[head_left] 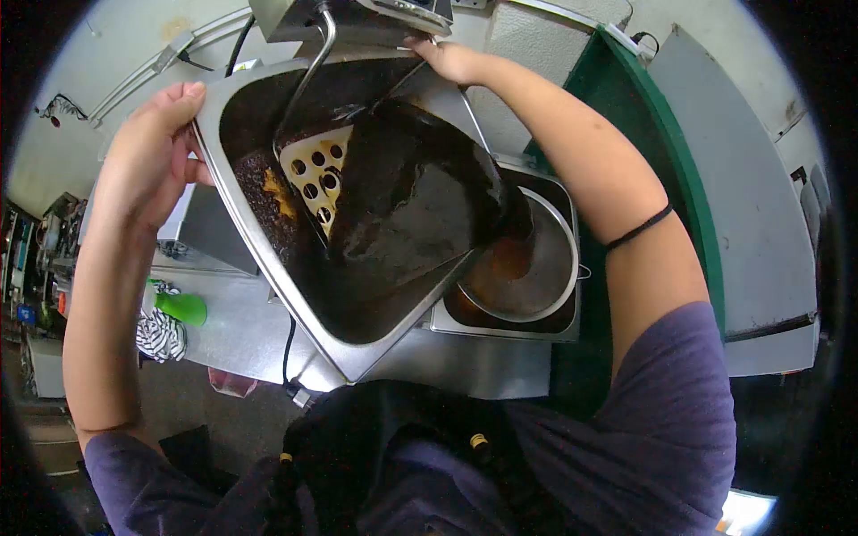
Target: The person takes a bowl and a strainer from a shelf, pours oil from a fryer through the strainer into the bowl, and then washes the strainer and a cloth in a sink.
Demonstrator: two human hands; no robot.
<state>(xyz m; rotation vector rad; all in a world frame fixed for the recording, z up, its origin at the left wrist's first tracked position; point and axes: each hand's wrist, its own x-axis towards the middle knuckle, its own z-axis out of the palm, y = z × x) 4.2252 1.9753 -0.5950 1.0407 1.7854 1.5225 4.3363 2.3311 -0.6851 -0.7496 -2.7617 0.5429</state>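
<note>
My left hand is closed on the left rim of a steel fryer tank, thumb on top and fingers beneath. My right hand grips around its far edge, just below the control box; some of those fingers are hidden. The tank is tilted to the right, and dark oil runs over its right side. The oil falls into a round strainer sitting over a second fryer tank. Inside the tilted tank are a perforated plate, dark crumbs and a bent heating tube.
A steel control box is above the tank's far edge. On the steel counter at left are a green spray bottle and a striped cloth. A green panel stands at right. A cable with a plug hangs in front.
</note>
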